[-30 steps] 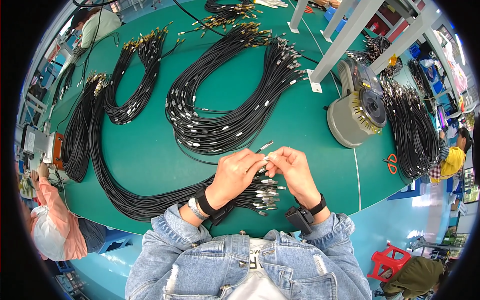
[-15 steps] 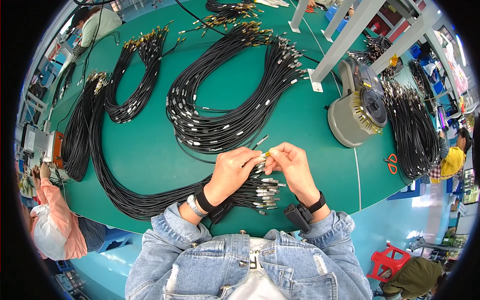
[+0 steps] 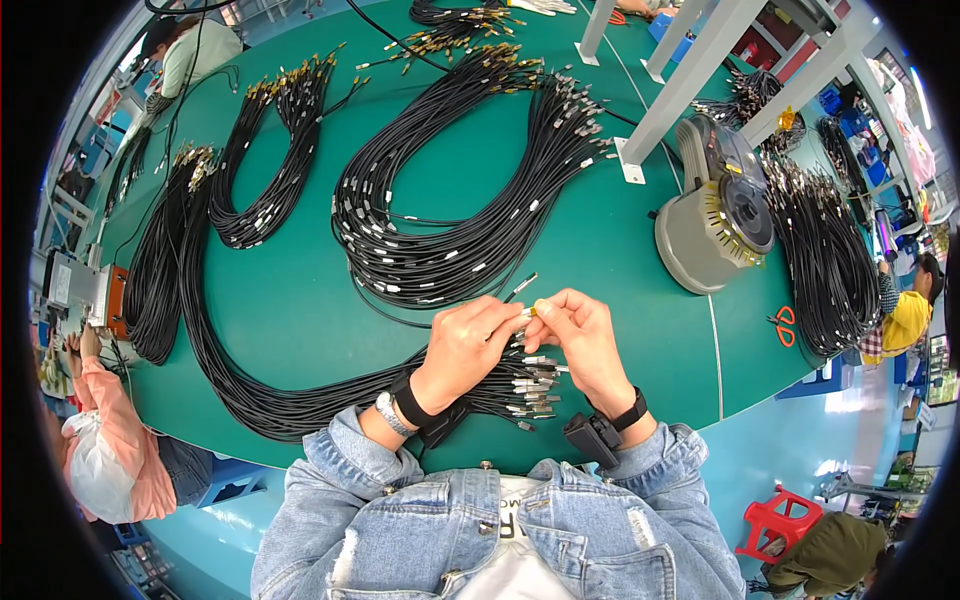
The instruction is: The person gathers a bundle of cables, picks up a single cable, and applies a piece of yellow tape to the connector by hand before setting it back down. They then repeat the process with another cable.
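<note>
Over the near edge of the green table, my left hand [image 3: 462,340] pinches a black cable close to its metal connector end. My right hand [image 3: 582,338] meets it from the right, thumb and fingertips closed on a small yellow piece [image 3: 529,312] at that end; fingers partly hide it, so its kind cannot be made out. Another cable end [image 3: 522,284] sticks out just beyond the fingertips. Below both hands lies a bundle of black cables [image 3: 300,402], its many silver connectors [image 3: 535,385] fanned out under my right wrist.
Looped cable bundles lie beyond my hands [image 3: 430,270], at far left [image 3: 262,215] and at right [image 3: 822,260]. A grey round tape dispenser-like machine [image 3: 700,235] stands at right, near metal frame legs [image 3: 660,120] and orange-handled scissors [image 3: 785,326]. Other people sit around the table.
My right hand has shifted very slightly left, its fingers closing further over the yellow piece. My left hand stays nearly in place.
</note>
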`<state>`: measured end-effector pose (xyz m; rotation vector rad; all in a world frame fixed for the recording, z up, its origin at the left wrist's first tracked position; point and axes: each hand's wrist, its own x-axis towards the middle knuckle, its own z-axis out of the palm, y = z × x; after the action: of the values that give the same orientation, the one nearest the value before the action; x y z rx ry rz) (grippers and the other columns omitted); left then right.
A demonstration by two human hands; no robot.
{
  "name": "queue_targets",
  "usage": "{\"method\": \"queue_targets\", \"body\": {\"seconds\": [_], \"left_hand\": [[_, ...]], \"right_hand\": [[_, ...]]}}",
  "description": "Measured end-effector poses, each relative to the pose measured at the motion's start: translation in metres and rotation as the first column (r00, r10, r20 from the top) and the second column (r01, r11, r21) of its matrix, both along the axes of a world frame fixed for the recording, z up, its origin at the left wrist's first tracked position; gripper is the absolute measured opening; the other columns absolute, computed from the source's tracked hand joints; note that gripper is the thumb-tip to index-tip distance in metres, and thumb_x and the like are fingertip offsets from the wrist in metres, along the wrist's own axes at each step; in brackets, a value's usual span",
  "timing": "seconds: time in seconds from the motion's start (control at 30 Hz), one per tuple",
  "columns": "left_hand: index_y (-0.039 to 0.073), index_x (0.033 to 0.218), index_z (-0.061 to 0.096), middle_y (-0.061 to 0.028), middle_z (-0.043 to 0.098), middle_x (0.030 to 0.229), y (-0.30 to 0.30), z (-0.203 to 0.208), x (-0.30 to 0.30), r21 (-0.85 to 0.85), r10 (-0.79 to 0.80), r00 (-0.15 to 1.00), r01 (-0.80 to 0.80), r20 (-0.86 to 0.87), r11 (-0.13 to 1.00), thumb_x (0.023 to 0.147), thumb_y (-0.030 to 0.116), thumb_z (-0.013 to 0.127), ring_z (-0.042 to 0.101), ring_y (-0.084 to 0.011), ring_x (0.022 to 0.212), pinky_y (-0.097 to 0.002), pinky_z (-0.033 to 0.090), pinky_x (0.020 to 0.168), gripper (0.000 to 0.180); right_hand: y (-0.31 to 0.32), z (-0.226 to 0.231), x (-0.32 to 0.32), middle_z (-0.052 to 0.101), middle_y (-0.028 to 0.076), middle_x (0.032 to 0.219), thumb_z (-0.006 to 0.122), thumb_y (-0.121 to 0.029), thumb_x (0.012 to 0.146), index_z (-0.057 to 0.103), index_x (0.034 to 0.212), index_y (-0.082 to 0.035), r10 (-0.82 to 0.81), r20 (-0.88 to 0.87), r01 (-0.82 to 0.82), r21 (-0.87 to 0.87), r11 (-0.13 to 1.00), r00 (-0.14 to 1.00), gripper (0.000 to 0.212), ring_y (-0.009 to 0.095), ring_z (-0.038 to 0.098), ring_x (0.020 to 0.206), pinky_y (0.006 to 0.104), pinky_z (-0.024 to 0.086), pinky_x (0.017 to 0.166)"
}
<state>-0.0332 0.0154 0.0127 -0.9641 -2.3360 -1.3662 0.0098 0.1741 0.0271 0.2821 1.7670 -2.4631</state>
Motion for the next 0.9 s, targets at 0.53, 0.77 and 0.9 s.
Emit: {"method": "queue_targets", "body": {"seconds": [0.53, 0.77, 0.9], "left_hand": [[0.003, 0.085, 0.067, -0.0073, 0.058, 0.064, 0.003, -0.0046, -0.0014, 0.038, -0.028, 0.999, 0.027, 0.041, 0.999, 0.076, 0.006, 0.068, 0.056, -0.0218, 0.051, -0.0308, 0.045, 0.045, 0.01], [0.003, 0.089, 0.068, -0.0079, 0.058, 0.065, 0.0035, -0.0022, -0.0011, 0.046, -0.027, 0.997, 0.023, 0.079, 0.999, 0.077, 0.006, 0.068, 0.056, -0.021, 0.051, -0.0308, 0.045, 0.045, 0.012], [0.003, 0.09, 0.068, -0.0082, 0.058, 0.064, 0.0026, -0.0012, -0.0021, 0.042, -0.028, 0.994, 0.024, 0.102, 0.999, 0.078, 0.006, 0.067, 0.055, -0.0204, 0.05, -0.0309, 0.044, 0.045, 0.013]], "right_hand": [[0.0055, 0.0007, -0.0011, 0.065, 0.011, 0.075, 0.056, -0.009, 0.09, 0.057, 0.084, 0.002, 0.05, 0.013, -0.051, 0.051, 0.997, 0.999, 0.014, 0.016, 0.061, 0.061, 0.0284, 0.052, 0.061], [0.0098, 0.0016, -0.0007, 0.065, 0.009, 0.078, 0.054, -0.012, 0.092, 0.06, 0.089, 0.002, 0.06, 0.057, -0.06, 0.014, 0.998, 0.997, 0.016, 0.016, 0.062, 0.066, 0.0278, 0.052, 0.065], [0.0104, -0.0002, -0.0002, 0.065, 0.009, 0.079, 0.054, -0.013, 0.092, 0.062, 0.092, 0.002, 0.064, 0.075, -0.06, -0.055, 0.997, 0.995, 0.017, 0.016, 0.063, 0.069, 0.0274, 0.051, 0.067]]}}
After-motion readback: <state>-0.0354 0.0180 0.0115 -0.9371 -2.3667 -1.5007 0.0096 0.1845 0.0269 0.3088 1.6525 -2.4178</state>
